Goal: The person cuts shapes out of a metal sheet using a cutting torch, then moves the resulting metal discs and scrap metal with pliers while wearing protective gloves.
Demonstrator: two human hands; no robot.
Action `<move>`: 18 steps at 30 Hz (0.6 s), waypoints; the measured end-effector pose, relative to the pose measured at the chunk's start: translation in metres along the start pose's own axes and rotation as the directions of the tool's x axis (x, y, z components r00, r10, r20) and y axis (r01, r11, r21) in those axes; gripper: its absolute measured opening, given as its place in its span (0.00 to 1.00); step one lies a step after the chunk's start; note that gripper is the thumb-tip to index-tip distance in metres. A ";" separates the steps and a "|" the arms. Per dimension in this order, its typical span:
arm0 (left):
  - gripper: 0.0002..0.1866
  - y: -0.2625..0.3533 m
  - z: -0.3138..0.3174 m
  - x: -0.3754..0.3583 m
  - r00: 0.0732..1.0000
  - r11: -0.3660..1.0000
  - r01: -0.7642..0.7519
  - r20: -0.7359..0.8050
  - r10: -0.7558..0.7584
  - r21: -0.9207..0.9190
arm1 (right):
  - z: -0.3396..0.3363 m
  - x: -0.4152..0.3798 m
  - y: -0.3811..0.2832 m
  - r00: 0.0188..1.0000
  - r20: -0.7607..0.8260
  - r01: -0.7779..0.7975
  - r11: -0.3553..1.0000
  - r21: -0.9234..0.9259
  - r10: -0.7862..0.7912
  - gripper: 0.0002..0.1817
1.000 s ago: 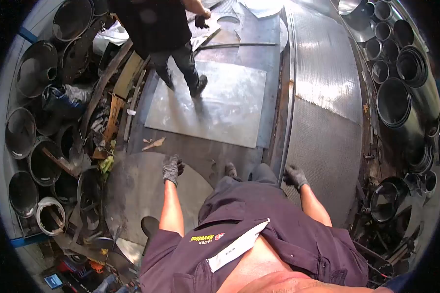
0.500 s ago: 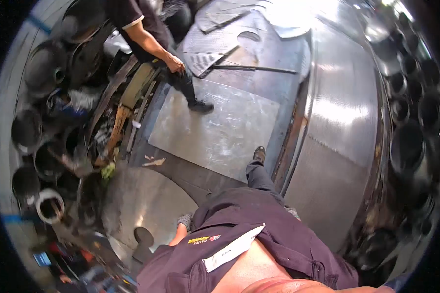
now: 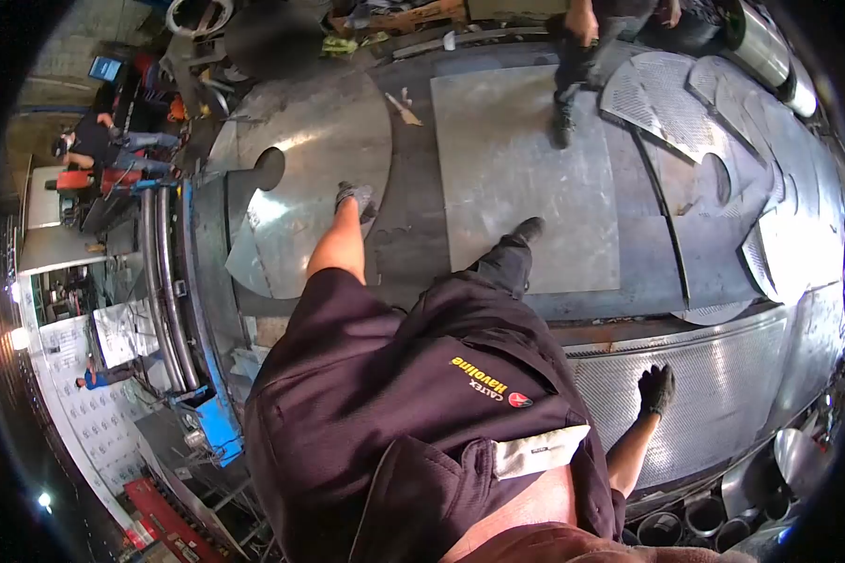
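Workshop floor of steel sheets (image 3: 526,169); shirt (reading "Caltex Havoline"); gloved left hand (image 3: 355,199) and right hand (image 3: 655,388) grip nothing, fingers spread.

There is one view only, from the camera on my head, looking steeply down my own chest and dark shirt (image 3: 422,413) to the floor. The lens is a wide fisheye, so the picture sits in a round frame with dark corners and straight edges bow. My shirt fills the near, lower middle. Beyond the shirt lies a flat metal sheet (image 3: 526,178), farther from the lens. My left hand (image 3: 355,199) shows up-left of the shirt, my right hand (image 3: 655,388) to its right. Another person's legs (image 3: 573,66) stand at the sheet's far edge, at the top of the frame.
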State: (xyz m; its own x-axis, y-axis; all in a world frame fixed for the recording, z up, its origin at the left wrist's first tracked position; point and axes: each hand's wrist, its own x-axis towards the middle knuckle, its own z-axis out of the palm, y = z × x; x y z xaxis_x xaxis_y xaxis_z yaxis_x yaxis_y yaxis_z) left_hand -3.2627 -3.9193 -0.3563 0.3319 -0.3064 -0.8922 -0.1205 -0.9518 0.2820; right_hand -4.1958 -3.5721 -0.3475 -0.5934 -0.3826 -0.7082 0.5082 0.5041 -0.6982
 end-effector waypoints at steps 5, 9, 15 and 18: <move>0.23 -0.027 0.125 0.037 0.986 0.887 -0.145 0.137 0.094 0.438 | 0.056 0.006 -0.073 0.884 0.419 0.463 0.267 -0.845 -0.208 0.09; 0.21 -0.019 0.264 0.033 0.852 0.794 -0.410 0.498 0.159 0.448 | 0.105 -0.016 -0.087 0.995 0.066 -0.065 0.976 -0.209 0.081 0.11; 0.23 0.192 0.496 -0.131 0.842 0.268 -0.532 0.535 0.071 0.803 | 0.034 -0.006 -0.030 0.915 0.019 -0.401 0.906 0.137 0.402 0.11; 0.14 0.359 0.628 -0.193 0.724 0.629 -0.672 0.523 0.449 0.391 | -0.014 0.002 -0.017 0.881 -0.213 -0.360 0.892 0.275 0.421 0.22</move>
State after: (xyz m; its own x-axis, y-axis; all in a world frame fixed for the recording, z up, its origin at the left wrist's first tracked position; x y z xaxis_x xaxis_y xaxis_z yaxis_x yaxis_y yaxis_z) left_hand -3.9578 -4.1936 -0.3046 -0.3028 -0.6425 -0.7040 -0.6643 -0.3873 0.6392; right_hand -4.2142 -3.5705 -0.3354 -0.4421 0.0403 -0.8961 0.8382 0.3742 -0.3967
